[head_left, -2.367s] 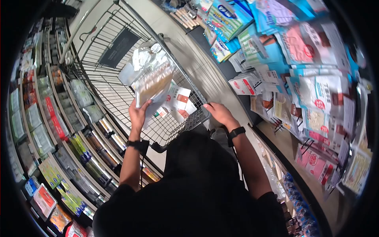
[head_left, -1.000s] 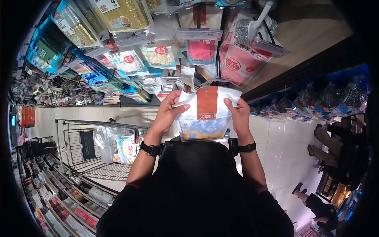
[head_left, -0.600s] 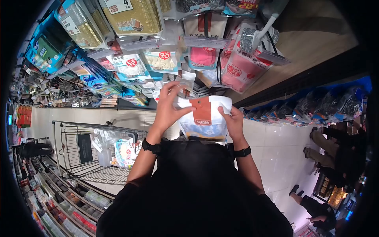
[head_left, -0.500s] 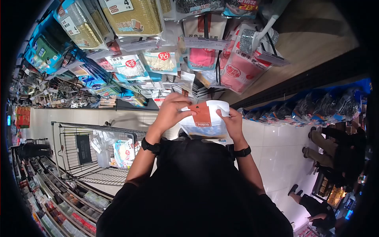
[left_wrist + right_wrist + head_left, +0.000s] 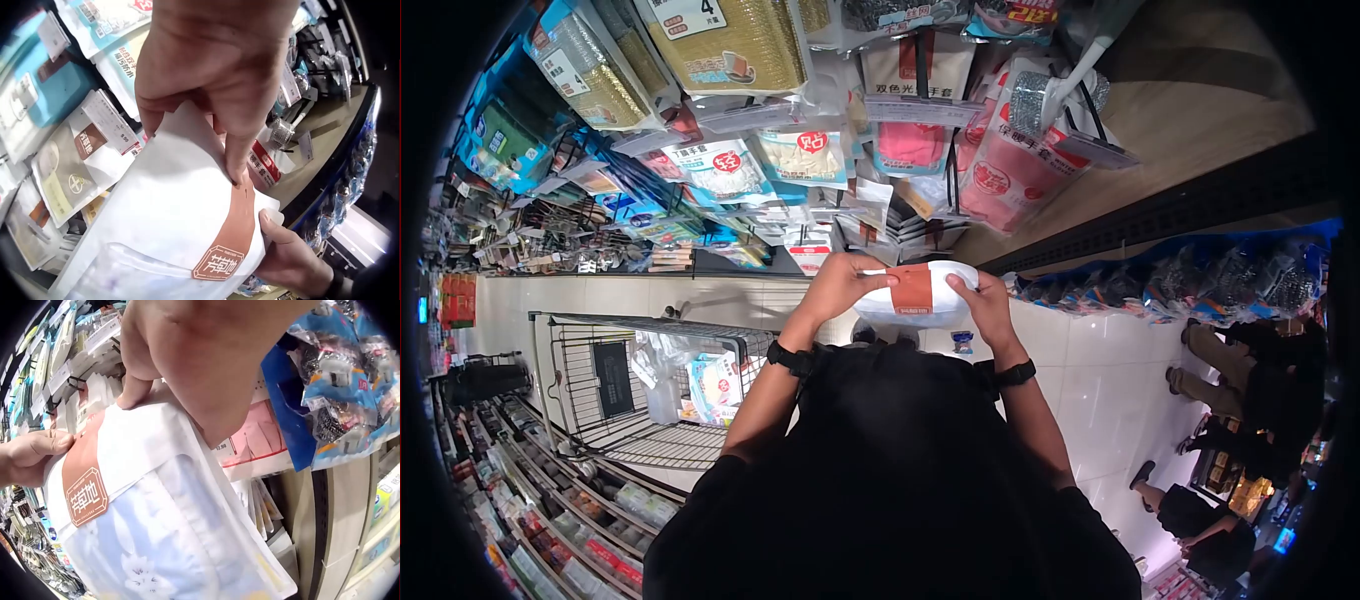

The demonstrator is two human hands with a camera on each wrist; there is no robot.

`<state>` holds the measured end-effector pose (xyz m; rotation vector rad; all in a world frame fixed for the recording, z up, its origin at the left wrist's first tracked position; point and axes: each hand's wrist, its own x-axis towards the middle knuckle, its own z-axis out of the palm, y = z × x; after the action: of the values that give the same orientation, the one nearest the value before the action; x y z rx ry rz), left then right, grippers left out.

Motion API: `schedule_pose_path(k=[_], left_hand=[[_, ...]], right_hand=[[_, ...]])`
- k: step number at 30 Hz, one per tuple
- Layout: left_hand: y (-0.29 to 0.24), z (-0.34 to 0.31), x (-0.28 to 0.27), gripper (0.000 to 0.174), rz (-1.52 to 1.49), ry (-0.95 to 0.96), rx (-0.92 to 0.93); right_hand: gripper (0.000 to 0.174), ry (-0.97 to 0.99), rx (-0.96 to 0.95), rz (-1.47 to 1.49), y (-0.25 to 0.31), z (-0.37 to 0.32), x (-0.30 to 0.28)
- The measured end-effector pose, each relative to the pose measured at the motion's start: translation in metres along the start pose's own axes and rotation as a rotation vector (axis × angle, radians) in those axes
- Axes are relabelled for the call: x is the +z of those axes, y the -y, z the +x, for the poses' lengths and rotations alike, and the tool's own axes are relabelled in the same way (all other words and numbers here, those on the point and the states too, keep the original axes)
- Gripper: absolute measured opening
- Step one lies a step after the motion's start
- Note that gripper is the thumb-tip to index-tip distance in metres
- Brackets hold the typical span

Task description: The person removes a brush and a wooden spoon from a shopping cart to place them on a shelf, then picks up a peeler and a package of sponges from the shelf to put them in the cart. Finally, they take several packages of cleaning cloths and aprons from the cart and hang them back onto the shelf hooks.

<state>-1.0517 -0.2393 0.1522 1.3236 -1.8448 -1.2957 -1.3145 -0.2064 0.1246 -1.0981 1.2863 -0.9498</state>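
Observation:
A white packet (image 5: 915,293) with a rust-orange label band and a pale blue flower print is held up in front of the hanging goods. My left hand (image 5: 840,284) grips its top left edge, thumb and fingers pinching the white flap (image 5: 187,187). My right hand (image 5: 983,305) holds the top right corner, thumb on the front (image 5: 156,450). In the wrist views the packet (image 5: 162,531) fills most of the frame, tilted so its top edge faces the head camera.
Pegs with hanging packets (image 5: 800,150) fill the rack ahead, pink ones (image 5: 1010,170) to the right. A wire shopping cart (image 5: 650,390) with several items stands at my left. Bagged scourers (image 5: 1200,280) line a low shelf at right. People (image 5: 1250,380) stand at right.
I turned from the cart to the rack and took up the white packet in both hands. Over the last second it has tipped forward and sunk lower, so its front is foreshortened.

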Motion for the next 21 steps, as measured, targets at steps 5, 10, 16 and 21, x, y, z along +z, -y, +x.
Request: schedule_pose_path(k=[5, 10, 16, 21], left_hand=[[0.018, 0.0, 0.002, 0.021, -0.157, -0.029, -0.114], [0.039, -0.006, 0.007, 0.019, -0.495, -0.184, -0.173], [0.047, -0.02, 0.013, 0.03, -0.861, -0.175, -0.359], [0.063, -0.031, 0.016, 0.046, -0.682, 0.107, -0.328]], right_hand=[[0.029, 0.019, 0.021, 0.062, -0.002, 0.004, 0.005], [0.025, -0.036, 0.148, 0.284, -0.02, 0.012, 0.005], [0.024, -0.052, 0.221, 0.358, -0.019, 0.013, 0.006], [0.026, -0.051, 0.284, 0.48, -0.011, 0.016, 0.004]])
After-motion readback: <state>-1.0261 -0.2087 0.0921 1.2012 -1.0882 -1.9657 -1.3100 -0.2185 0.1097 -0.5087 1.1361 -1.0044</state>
